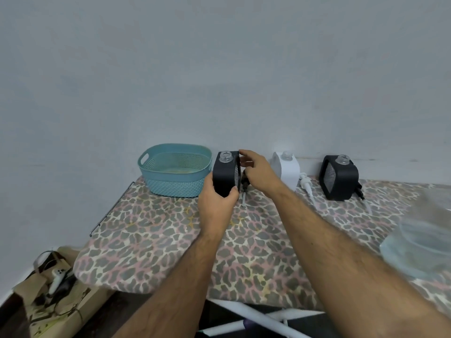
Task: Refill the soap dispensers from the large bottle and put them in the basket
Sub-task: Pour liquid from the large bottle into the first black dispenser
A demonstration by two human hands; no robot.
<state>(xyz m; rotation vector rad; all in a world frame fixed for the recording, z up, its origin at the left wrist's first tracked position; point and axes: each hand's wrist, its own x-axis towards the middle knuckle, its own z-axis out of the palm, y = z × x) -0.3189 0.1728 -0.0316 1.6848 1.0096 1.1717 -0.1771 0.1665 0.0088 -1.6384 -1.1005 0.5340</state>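
My left hand (217, 208) grips the lower part of a black soap dispenser (225, 174) with an open clear neck, standing upright right of the teal basket (175, 186). My right hand (258, 172) has its fingers spread, with the fingertips touching the dispenser's upper right corner. A black pump (245, 182) with its tube sits just under that hand. Further right stand a white dispenser (288, 172) and a second black dispenser (341, 179), both uncapped. A large clear container (424, 240), blurred, is at the right edge.
Everything stands on a leopard-print padded board (158, 240) against a pale wall. A white pump (306, 185) lies beside the white dispenser. On the floor at lower left is a cardboard box (36, 301) holding a white controller (57, 276) and cables.
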